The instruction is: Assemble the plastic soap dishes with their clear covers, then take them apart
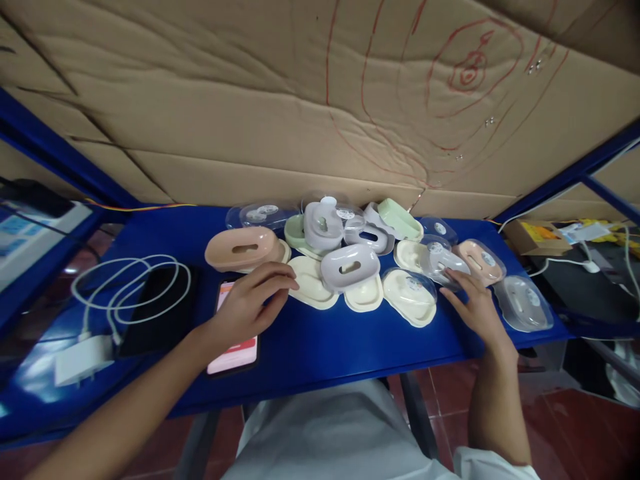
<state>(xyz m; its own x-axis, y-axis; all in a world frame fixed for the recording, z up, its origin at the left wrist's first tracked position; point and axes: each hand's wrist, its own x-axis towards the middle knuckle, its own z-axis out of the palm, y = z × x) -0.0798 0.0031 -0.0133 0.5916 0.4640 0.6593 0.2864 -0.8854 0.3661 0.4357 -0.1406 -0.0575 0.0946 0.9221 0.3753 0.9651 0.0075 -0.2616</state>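
My left hand [253,298] hovers over the phone [234,357], fingers loosely bent and thumb apart, holding nothing. Its fingertips come to the left edge of a cream oval tray [316,285]; whether they touch it I cannot tell. Just beyond the knuckles stands a peach oval box [243,248] with a slot. My right hand [475,303] has its fingers apart, with the tips at a clear plastic lid [445,262]. Close by lie a peach piece under a clear cover [480,261] and a cream tray with a clear lid [411,293]. A lilac slotted piece [351,268] rests between the hands.
Green pieces [400,219] and several clear lids [267,213] crowd the back of the blue table [310,353], against a cardboard wall [225,120]. At left are a white charger [84,360] and a coiled cable [120,308]. A clear-covered grey piece [524,304] sits at right.
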